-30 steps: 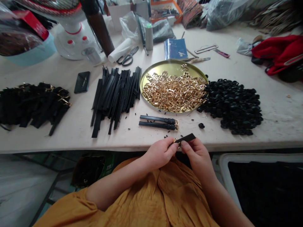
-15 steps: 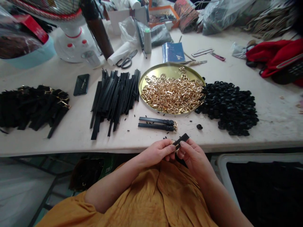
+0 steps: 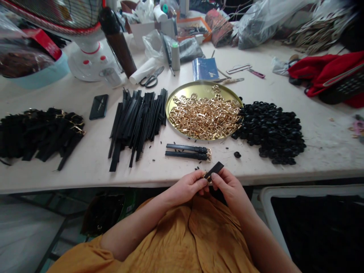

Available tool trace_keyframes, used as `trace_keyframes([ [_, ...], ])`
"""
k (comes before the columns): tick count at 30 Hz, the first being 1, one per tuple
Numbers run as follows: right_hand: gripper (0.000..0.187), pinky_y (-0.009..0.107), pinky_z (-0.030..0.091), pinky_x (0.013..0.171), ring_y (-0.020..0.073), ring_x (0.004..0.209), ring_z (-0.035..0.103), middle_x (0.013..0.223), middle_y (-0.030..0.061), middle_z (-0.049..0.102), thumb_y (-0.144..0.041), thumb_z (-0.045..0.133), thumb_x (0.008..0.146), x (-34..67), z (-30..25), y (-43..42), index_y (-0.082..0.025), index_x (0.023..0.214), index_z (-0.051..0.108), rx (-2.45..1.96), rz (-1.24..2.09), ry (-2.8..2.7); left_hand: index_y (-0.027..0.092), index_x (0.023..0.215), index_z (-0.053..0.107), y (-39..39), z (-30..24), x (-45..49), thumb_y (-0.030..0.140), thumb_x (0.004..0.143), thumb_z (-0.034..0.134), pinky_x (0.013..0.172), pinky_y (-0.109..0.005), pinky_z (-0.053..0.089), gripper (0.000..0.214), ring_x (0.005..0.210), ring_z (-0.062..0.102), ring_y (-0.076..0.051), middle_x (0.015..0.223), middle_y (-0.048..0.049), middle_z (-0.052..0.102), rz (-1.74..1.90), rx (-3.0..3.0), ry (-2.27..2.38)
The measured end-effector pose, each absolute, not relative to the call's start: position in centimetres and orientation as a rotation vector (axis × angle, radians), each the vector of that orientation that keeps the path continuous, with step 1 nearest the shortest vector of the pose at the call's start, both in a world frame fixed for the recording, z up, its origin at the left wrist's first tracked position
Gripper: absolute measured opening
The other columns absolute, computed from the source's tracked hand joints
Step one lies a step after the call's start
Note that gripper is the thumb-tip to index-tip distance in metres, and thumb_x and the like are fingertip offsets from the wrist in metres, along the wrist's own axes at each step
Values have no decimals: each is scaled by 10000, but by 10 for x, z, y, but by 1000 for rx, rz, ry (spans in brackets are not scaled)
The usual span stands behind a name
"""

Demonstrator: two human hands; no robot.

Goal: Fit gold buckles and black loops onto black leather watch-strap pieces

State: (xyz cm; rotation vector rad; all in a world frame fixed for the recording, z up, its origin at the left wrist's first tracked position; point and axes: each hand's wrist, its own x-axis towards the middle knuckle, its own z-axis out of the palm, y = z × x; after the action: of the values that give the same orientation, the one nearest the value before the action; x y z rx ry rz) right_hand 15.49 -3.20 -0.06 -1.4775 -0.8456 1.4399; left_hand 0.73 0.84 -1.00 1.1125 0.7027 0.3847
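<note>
Both my hands meet at the table's front edge over my lap. My left hand (image 3: 189,185) and my right hand (image 3: 229,185) pinch a short black strap (image 3: 215,168) with a gold buckle at its lower end; the strap's free end points up and right. Just beyond lie two finished black straps with gold buckles (image 3: 187,151), side by side. A round gold tray (image 3: 182,93) holds a heap of gold buckles (image 3: 206,115). A pile of black loops (image 3: 270,127) lies to its right, and a bundle of bare black straps (image 3: 136,119) to its left.
A heap of buckled straps (image 3: 40,131) lies far left, a black phone (image 3: 98,107) beside it. At the back stand a fan base (image 3: 91,57), scissors (image 3: 150,79), a blue booklet (image 3: 204,69), bags and a red cloth (image 3: 327,70). A white bin (image 3: 267,195) sits below right.
The strap's free end has shortened and swung more upright between my fingers. My hands have drawn slightly closer together and towards me. The view has tilted a little.
</note>
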Motion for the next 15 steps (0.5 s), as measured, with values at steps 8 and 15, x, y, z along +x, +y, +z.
trace_keyframes([
  [8, 240, 223, 366, 541, 93, 548, 443, 587, -42, 494, -415, 607, 746, 155, -5, -34, -181, 734, 552, -1421, 1515, -757, 157, 854, 418, 6, -10, 10, 326, 829, 478, 528, -196, 383, 182, 586, 473, -72, 729, -1, 534, 408, 1109, 793],
  [15, 201, 229, 394, 551, 95, 546, 476, 615, -33, 531, -371, 622, 748, 152, -15, -37, -187, 803, 565, -1200, 1638, -493, 152, 871, 431, 7, -6, 9, 310, 848, 441, 576, -212, 395, 160, 612, 474, -74, 757, -10, 534, 403, 1137, 743],
])
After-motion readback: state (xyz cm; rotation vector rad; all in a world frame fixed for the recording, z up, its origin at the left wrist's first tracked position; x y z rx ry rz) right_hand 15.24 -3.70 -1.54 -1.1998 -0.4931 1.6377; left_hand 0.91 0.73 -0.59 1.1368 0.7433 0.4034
